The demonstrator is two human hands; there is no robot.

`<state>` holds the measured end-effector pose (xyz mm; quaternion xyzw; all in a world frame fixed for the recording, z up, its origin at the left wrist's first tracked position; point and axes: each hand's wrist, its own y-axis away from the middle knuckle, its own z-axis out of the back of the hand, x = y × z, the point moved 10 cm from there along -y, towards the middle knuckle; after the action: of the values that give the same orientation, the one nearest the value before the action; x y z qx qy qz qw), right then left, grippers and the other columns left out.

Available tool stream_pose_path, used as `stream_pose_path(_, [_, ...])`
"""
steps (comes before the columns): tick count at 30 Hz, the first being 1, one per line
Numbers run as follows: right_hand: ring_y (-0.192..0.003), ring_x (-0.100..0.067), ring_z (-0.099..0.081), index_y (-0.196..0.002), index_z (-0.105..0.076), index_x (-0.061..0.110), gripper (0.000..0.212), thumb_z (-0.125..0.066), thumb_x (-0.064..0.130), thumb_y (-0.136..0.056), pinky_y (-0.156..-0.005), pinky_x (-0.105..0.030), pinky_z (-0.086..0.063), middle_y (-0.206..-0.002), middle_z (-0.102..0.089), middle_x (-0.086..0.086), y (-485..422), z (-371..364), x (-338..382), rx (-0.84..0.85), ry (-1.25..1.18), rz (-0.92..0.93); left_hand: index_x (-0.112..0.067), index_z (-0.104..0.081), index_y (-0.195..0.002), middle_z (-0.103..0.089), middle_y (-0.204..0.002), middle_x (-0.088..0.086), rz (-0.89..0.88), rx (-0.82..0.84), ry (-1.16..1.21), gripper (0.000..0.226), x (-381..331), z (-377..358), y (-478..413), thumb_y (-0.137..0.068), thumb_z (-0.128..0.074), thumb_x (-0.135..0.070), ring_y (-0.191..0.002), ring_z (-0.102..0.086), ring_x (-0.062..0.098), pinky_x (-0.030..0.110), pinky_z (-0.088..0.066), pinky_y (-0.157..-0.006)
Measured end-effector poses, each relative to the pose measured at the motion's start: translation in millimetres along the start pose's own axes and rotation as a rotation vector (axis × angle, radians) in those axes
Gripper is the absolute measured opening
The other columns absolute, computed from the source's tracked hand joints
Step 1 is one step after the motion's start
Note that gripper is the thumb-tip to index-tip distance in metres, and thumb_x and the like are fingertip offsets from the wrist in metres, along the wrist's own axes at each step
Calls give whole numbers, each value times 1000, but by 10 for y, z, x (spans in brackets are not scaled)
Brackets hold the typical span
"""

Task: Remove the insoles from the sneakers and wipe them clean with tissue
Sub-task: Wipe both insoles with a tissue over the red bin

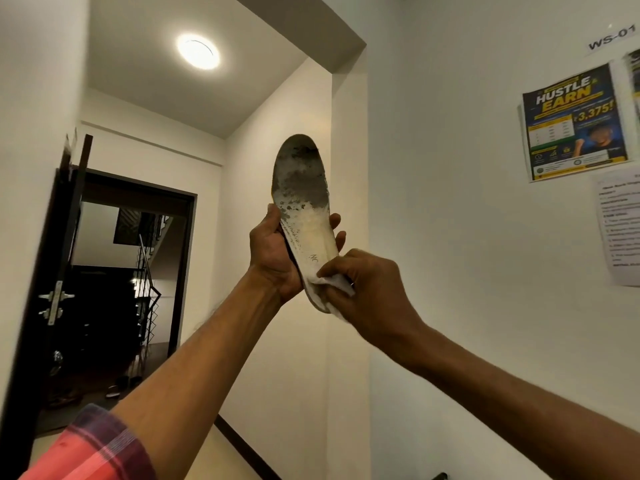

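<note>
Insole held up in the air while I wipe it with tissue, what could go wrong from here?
The insole is gripped only around its lower half by the left hand, so a firm wipe could bend or twist it loose. The tissue in the right hand is a small wad at the heel end; the dark grime covers the toe end, so it may smear or shred before reaching it. Held overhead, loosened dirt could fall toward your face.

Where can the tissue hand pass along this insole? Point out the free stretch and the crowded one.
Free: the grey, stained upper half of the insole, above the left hand, nothing touching it. Crowded: the heel end, gripped by the left hand's fingers and covered by the right hand pressing the tissue.
</note>
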<state>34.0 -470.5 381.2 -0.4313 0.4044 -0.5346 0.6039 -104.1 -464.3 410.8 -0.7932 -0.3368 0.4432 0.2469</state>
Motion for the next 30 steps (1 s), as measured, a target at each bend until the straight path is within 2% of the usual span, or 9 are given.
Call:
stream_pose_path(2, [-90,-13,-66,-101,-78,15,22,-81,23,-80,-74,-5,-48,-103,-73,-4,16,49,-79,-12,12,-37,-12,-62,-132,-70,-117,11,8,2,1,72,29,-6,-3,-100,-25,-65,-103,-66,30,48,-50,-95])
stream_pose_path(6, [-103,-24,-67,-96,-76,15,17,-81,19,-81,-79,-12,-51,-107,-72,-5,116,-149,52,123,12,51,-13,-62,-133,-67,-121,12,7,-12,-24,72,33,32,-5,-101,-23,-65,-102,-67,30,46,-54,-91])
stream_pose_path(9, [-100,-23,-68,-100,-77,14,23,-83,20,-79,-76,-11,-51,-107,-71,-6,35,36,-160,39,25,-51,-13,-54,-145,-64,-126,12,5,-15,2,73,34,29,4,-102,-23,-63,-103,-66,30,46,-54,-93])
stream_pose_path(13, [-112,-28,-63,-98,-75,18,16,-79,18,-83,-86,-23,-57,-113,-69,-5,172,-202,34,157,52,51,-14,-52,-146,-64,-128,13,8,-19,-36,75,61,46,-8,-101,-23,-65,-103,-67,30,47,-54,-92])
stream_pose_path(16, [-104,-23,-67,-98,-76,17,19,-82,19,-80,-76,-12,-54,-109,-70,-5,91,-19,-178,71,36,-49,-13,-54,-146,-65,-124,13,-3,-28,4,73,51,65,-8,-101,-25,-64,-104,-67,31,48,-52,-96])
stream_pose_path(21, [-113,-31,-64,-100,-74,19,16,-77,13,-85,-87,-30,-59,-113,-68,-6,273,-228,-1,221,109,102,-12,-58,-139,-65,-123,13,-9,-33,-36,73,58,94,-11,-101,-25,-64,-104,-68,31,47,-55,-92])
stream_pose_path(24, [-99,-27,-68,-101,-76,18,16,-76,16,-85,-77,-24,-59,-104,-68,-6,181,-31,-228,122,89,-14,-12,-57,-141,-66,-124,13,-11,-30,-12,73,84,101,-8,-102,-24,-64,-106,-67,32,48,-54,-93])
stream_pose_path(28, [-119,-32,-59,-103,-75,19,19,-76,13,-86,-90,-34,-58,-117,-66,-6,332,-221,-68,233,112,50,-12,-59,-138,-69,-118,14,18,-31,-57,75,164,98,-24,-101,-24,-67,-104,-68,31,48,-54,-94])
stream_pose_path(30, [-110,-29,-64,-102,-76,19,17,-76,15,-85,-83,-28,-60,-111,-68,-7,253,-140,-163,197,102,8,-12,-57,-140,-68,-121,14,18,-35,-43,75,174,98,-29,-101,-24,-66,-105,-68,32,48,-54,-94])
